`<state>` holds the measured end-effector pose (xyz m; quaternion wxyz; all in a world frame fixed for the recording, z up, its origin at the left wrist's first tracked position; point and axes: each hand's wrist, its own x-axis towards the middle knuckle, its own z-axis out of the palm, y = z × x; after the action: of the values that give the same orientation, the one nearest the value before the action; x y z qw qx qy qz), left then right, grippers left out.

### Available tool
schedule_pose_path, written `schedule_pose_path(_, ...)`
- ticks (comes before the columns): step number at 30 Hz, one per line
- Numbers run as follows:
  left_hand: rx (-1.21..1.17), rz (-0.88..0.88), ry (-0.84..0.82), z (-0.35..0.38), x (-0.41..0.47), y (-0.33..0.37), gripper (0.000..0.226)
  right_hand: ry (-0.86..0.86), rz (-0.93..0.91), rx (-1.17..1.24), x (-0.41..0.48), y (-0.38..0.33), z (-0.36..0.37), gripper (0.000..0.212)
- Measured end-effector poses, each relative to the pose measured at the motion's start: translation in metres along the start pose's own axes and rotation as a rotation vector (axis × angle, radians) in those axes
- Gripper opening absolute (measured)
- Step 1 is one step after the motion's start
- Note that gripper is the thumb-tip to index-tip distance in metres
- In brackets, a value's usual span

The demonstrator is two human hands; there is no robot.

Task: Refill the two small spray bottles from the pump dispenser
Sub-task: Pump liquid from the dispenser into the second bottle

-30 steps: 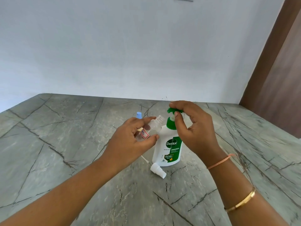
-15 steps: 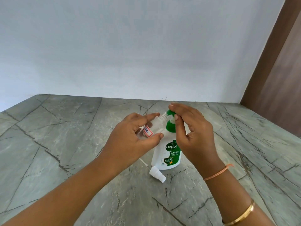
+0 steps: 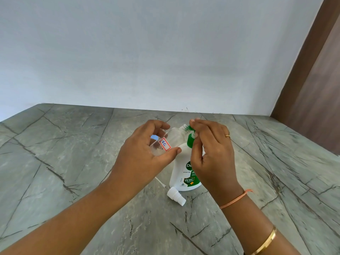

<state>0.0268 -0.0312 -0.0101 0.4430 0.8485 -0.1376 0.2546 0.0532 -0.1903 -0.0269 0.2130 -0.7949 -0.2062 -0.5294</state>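
Observation:
My left hand (image 3: 141, 155) grips a small clear spray bottle (image 3: 171, 139) with a red-edged label, tilted so its open neck touches the green pump nozzle. A white and green pump dispenser (image 3: 182, 173) stands upright on the marble table (image 3: 64, 162). My right hand (image 3: 211, 153) rests on the green pump head, fingers pressed over its top. The bottle's white spray cap (image 3: 175, 196) with its thin tube lies on the table in front of the dispenser. A bit of blue, the second bottle's cap (image 3: 154, 137), shows behind my left hand; the rest of that bottle is hidden.
A plain white wall rises behind the table's far edge. A brown wooden panel (image 3: 312, 89) stands at the right. Grey veined marble spreads around both arms.
The small bottle's mouth has moved up against the pump nozzle. My right hand has pushed the pump head down, and it now covers more of the dispenser's label.

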Motion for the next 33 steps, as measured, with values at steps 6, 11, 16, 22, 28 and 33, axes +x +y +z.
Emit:
schedule_pose_path(6, -0.005, 0.033, 0.047, 0.0, -0.004, 0.001, 0.037, -0.032, -0.031, -0.061, 0.009, -0.001, -0.01, 0.027)
schedule_pose_path(11, 0.022, 0.061, 0.057, -0.001, -0.003, 0.0, 0.036, -0.024, -0.017, -0.044, 0.008, -0.001, -0.009, 0.03)
schedule_pose_path(16, 0.041, 0.083, 0.074, -0.001, -0.002, -0.002, 0.036, 0.007, -0.002, -0.017, 0.005, -0.003, -0.007, 0.035)
schedule_pose_path(22, 0.01, 0.133, 0.06, 0.0, -0.003, -0.007, 0.041, 0.038, 0.03, -0.015, -0.001, -0.005, -0.001, 0.037)
schedule_pose_path(28, -0.147, 0.102, 0.008, -0.004, -0.006, -0.013, 0.045, 0.039, 0.024, -0.008, -0.001, -0.003, -0.001, 0.036)
schedule_pose_path(33, -0.195, 0.087, 0.006, -0.006, -0.004, -0.014, 0.038, 0.031, 0.01, 0.002, 0.005, -0.005, -0.008, 0.033)
